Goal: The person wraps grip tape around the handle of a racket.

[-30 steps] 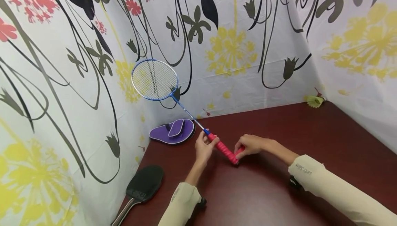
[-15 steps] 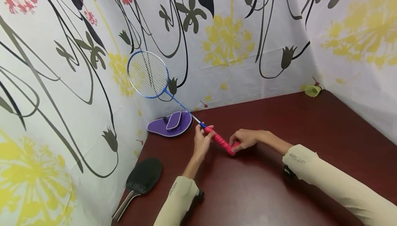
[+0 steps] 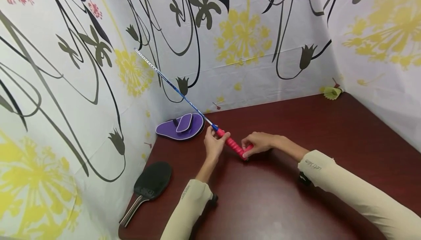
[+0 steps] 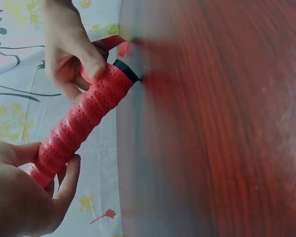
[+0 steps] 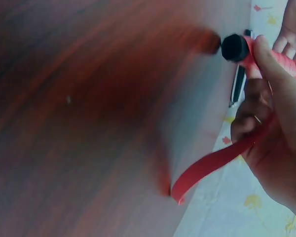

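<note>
A blue and white badminton racket (image 3: 184, 97) slants up to the left in the head view, its head seen edge-on. Perforated red grip tape (image 4: 74, 128) winds in ridges round its handle. My left hand (image 3: 214, 145) holds the handle's upper end, near the blue cone, between thumb and fingers. At the lower end, my right hand (image 3: 259, 143) pinches the tape against the handle, beside the black butt cap (image 5: 234, 48). A loose tail of red tape (image 5: 212, 164) runs out of the right hand and curls above the table in the right wrist view.
On the dark red table (image 3: 279, 196), a black table tennis bat (image 3: 154, 177) lies at the left edge. A purple bat-shaped case (image 3: 167, 128) is at the back left, a yellow shuttlecock (image 3: 333, 93) in the far right corner. Flower-printed cloth (image 3: 230, 86) hangs behind.
The racket has rolled about its shaft, its strung face turning from wide to edge-on. Both hands stay at the handle. The whole head view has shifted slightly.
</note>
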`<action>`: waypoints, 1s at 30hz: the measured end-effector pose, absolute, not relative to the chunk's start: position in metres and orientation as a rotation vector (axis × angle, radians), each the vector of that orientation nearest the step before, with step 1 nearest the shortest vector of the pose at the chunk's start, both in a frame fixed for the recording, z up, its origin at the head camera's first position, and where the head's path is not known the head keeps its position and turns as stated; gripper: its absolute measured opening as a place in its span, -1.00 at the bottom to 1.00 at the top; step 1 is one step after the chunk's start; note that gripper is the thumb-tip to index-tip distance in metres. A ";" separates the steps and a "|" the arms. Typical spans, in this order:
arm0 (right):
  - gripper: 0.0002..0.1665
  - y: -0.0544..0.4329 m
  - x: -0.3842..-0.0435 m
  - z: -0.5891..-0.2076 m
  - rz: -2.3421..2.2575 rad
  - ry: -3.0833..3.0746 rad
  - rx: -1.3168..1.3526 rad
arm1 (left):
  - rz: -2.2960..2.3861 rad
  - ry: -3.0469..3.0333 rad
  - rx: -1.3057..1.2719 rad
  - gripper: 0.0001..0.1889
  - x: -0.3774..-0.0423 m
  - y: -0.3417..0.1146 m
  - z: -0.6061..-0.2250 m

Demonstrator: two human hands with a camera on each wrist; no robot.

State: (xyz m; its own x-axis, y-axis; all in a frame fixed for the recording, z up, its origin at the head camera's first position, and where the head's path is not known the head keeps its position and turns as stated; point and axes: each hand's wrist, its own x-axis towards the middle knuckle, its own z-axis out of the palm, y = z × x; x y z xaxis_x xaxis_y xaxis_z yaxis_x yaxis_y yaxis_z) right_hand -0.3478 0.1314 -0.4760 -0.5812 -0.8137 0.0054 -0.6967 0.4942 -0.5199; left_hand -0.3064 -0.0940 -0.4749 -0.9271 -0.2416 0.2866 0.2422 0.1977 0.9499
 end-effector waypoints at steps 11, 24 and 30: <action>-0.76 0.149 -0.352 -0.473 -0.823 2.418 -1.268 | -2.023 -2.032 0.035 -0.31 -0.308 -0.095 -0.478; -0.54 0.139 -0.352 -0.474 -0.782 2.271 -1.265 | -1.967 -2.134 -0.075 -0.10 -0.303 -0.099 -0.477; -0.75 0.136 -0.349 -0.477 -0.809 2.263 -1.227 | -2.011 -2.071 -0.118 -0.07 -0.299 -0.098 -0.478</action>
State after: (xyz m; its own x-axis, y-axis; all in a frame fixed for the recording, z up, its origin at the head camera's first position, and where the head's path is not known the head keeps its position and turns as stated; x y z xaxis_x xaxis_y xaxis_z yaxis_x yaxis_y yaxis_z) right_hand -0.3491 0.1361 -0.4774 -0.5097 -0.8545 -0.1000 -0.5974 0.4351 -0.6736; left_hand -0.2985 -0.0978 -0.4779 -0.9649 -0.1165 0.2352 0.2317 0.0432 0.9718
